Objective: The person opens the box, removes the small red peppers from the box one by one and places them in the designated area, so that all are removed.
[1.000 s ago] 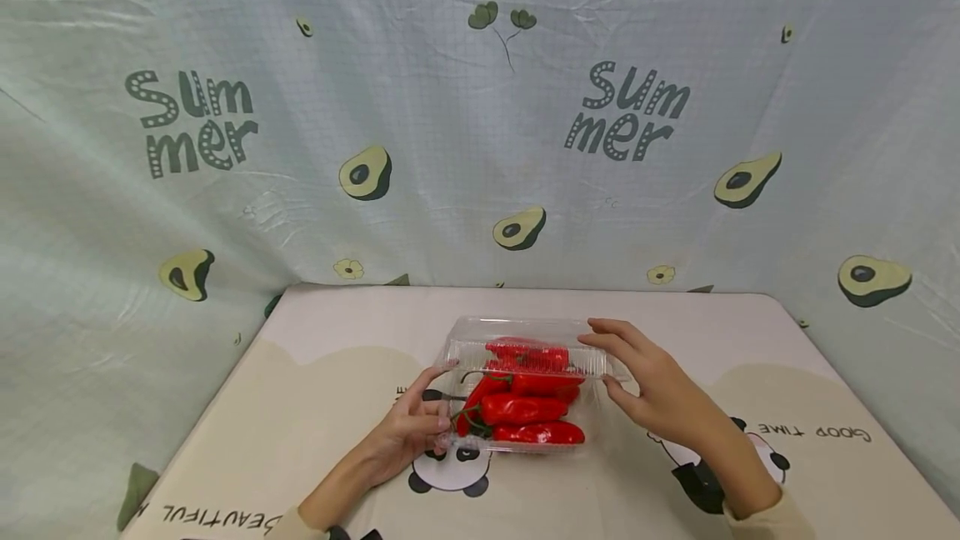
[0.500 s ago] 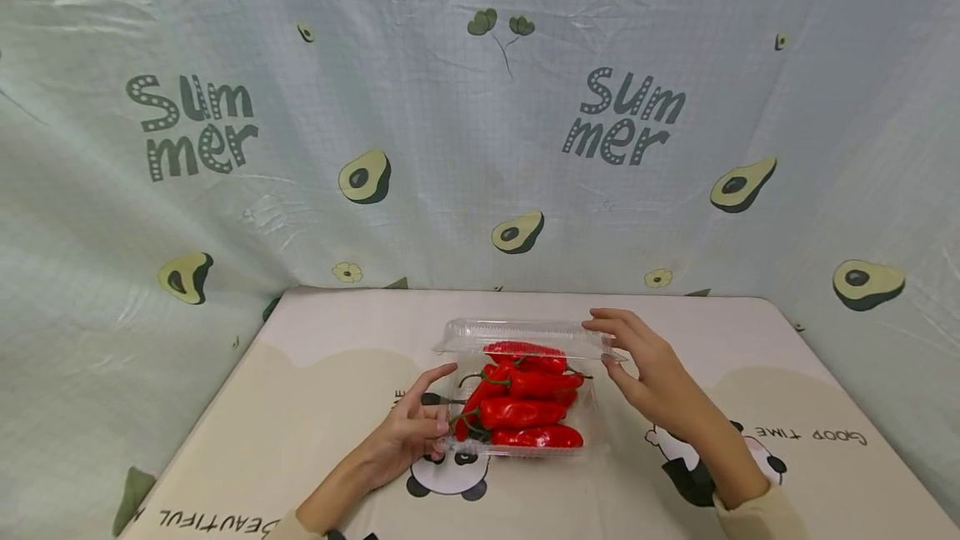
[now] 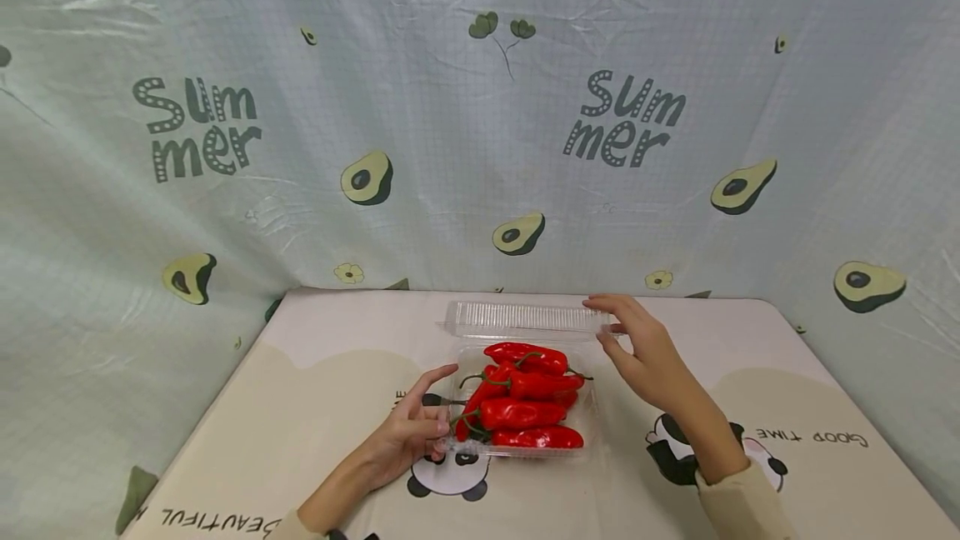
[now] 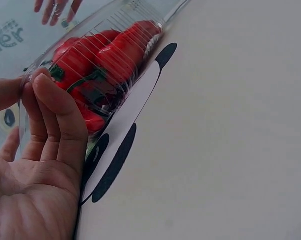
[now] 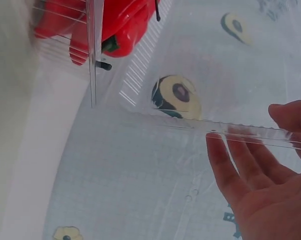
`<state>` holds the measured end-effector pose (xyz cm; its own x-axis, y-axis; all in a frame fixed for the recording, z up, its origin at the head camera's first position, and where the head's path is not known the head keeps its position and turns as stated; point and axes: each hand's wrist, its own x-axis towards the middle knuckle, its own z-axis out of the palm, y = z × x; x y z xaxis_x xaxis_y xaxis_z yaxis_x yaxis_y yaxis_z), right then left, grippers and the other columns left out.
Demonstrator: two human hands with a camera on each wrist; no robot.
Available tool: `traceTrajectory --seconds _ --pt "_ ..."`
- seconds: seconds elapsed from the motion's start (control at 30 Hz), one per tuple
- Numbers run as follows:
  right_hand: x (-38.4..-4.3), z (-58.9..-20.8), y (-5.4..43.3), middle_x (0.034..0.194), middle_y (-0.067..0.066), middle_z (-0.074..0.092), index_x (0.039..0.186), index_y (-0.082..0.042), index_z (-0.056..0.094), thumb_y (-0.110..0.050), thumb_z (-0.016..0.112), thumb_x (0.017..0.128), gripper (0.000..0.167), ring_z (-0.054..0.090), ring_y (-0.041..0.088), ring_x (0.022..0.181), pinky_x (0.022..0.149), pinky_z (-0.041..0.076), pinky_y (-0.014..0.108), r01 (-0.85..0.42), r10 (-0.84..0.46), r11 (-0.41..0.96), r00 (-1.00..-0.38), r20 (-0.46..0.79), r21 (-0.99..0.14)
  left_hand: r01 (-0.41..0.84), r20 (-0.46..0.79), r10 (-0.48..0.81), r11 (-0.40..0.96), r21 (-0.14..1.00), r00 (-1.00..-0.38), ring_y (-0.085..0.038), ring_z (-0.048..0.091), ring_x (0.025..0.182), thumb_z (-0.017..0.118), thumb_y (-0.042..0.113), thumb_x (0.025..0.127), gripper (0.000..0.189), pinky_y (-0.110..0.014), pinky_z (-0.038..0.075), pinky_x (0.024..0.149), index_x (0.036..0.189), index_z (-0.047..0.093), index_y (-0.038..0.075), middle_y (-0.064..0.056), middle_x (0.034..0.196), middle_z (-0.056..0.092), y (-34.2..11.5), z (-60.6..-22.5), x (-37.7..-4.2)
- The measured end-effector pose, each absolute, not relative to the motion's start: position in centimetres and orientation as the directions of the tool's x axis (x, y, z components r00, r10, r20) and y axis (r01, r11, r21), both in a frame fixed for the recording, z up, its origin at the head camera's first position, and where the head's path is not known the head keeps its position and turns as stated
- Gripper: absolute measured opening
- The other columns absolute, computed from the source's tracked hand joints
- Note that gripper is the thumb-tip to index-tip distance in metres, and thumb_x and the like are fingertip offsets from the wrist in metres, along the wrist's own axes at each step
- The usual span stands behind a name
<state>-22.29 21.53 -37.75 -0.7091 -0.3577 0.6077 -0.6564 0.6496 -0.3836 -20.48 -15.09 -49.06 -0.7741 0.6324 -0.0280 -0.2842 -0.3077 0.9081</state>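
A clear plastic clamshell box (image 3: 588, 427) sits on the table with several red peppers (image 3: 522, 413) with green stems inside. Its hinged clear lid (image 3: 480, 319) stands raised at the far side. At the box's left wall, my left hand (image 3: 401, 433) pinches the rim between thumb and curled fingers; the left wrist view shows those fingertips (image 4: 45, 87) on the plastic. My right hand (image 3: 647, 352) holds the right edge of the lid, thumb on one face and fingers on the other, as the right wrist view shows.
The table (image 3: 300, 407) carries a cloth printed with pandas and lettering. Behind it and at both sides hangs a pale curtain (image 3: 450, 107) with avocado and "summer" prints. A tan sleeve (image 3: 742, 502) covers the right forearm.
My right hand has swung the lid up and back, away from over the peppers, so they now show uncovered. The left hand has stayed at the box's left side.
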Motion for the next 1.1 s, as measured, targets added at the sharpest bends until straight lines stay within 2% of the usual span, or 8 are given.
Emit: traceTrajectory --seconds 0.17,0.37,0.57,0.7,0.87,1.03,1.1 --pt "-23.1 -37.6 21.7 0.138 0.012 0.064 0.14 -0.006 0.056 -0.003 0.058 0.1 0.04 0.062 0.032 0.123 0.091 0.059 0.048 -0.612 -0.323 0.648 -0.76 0.564 -0.454 -0.283 -0.019 0.632 -0.32 0.904 -0.775 -0.008 0.057 0.064 0.054 0.001 0.096 0.082 -0.024 0.055 0.065 0.164 0.013 0.021 0.005 0.081 0.057 -15.0 -49.0 -20.5" --pt "-23.9 -37.5 21.9 0.143 0.015 0.062 0.146 -0.006 0.053 -0.01 0.055 0.104 0.042 0.061 0.033 0.126 0.094 0.057 0.038 -0.561 -0.278 0.62 -0.811 0.515 -0.549 -0.288 -0.021 0.635 -0.321 0.902 -0.773 -0.007 0.059 0.063 0.055 0.001 0.095 0.084 -0.024 0.056 0.065 0.164 0.012 0.02 0.005 0.081 0.057 -14.8 -49.0 -20.6" --pt "-25.1 -38.1 21.9 0.145 0.018 0.059 0.151 -0.011 0.047 -0.015 0.051 0.107 0.044 0.058 0.039 0.131 0.101 0.052 0.06 -0.517 -0.252 0.543 -0.852 0.458 -0.662 -0.287 -0.023 0.629 -0.321 0.903 -0.777 -0.008 0.058 0.064 0.056 0.001 0.095 0.084 -0.024 0.056 0.065 0.164 0.012 0.02 0.005 0.081 0.057 -14.8 -48.9 -20.7" --pt "-25.9 -39.1 21.9 0.141 0.022 0.061 0.151 -0.01 0.045 -0.014 0.049 0.108 0.043 0.058 0.043 0.131 0.103 0.049 0.064 -0.492 -0.242 0.486 -0.87 0.43 -0.722 -0.287 -0.022 0.63 -0.321 0.903 -0.776 -0.008 0.059 0.064 0.055 0.001 0.095 0.083 -0.024 0.056 0.065 0.164 0.012 0.02 0.005 0.081 0.057 -14.8 -48.9 -20.7" --pt "-26.9 -40.5 21.9 0.138 0.023 0.062 0.151 -0.01 0.044 -0.017 0.048 0.109 0.043 0.059 0.043 0.129 0.104 0.05 0.061 -0.458 -0.23 0.479 -0.889 0.397 -0.749 -0.284 -0.021 0.63 -0.319 0.904 -0.776 -0.007 0.058 0.064 0.054 0.001 0.095 0.083 -0.023 0.056 0.065 0.164 0.012 0.021 0.005 0.08 0.058 -14.8 -48.9 -20.7" --pt "-27.6 -41.7 22.1 0.136 0.023 0.063 0.152 -0.008 0.043 -0.015 0.048 0.109 0.044 0.06 0.044 0.127 0.099 0.057 0.047 -0.438 -0.233 0.474 -0.899 0.371 -0.764 -0.287 -0.018 0.632 -0.325 0.901 -0.775 -0.007 0.059 0.064 0.055 0.0 0.095 0.084 -0.023 0.056 0.064 0.164 0.012 0.02 0.005 0.081 0.059 -14.8 -49.0 -20.6" --pt "-27.7 -42.0 22.2 0.136 0.025 0.063 0.153 -0.007 0.043 -0.014 0.048 0.109 0.044 0.061 0.044 0.127 0.098 0.057 0.046 -0.435 -0.235 0.463 -0.901 0.366 -0.772 -0.282 -0.012 0.634 -0.327 0.902 -0.773 -0.007 0.059 0.065 0.054 0.0 0.095 0.084 -0.023 0.056 0.064 0.164 0.01 0.019 0.005 0.081 0.059 -14.8 -49.0 -20.6"
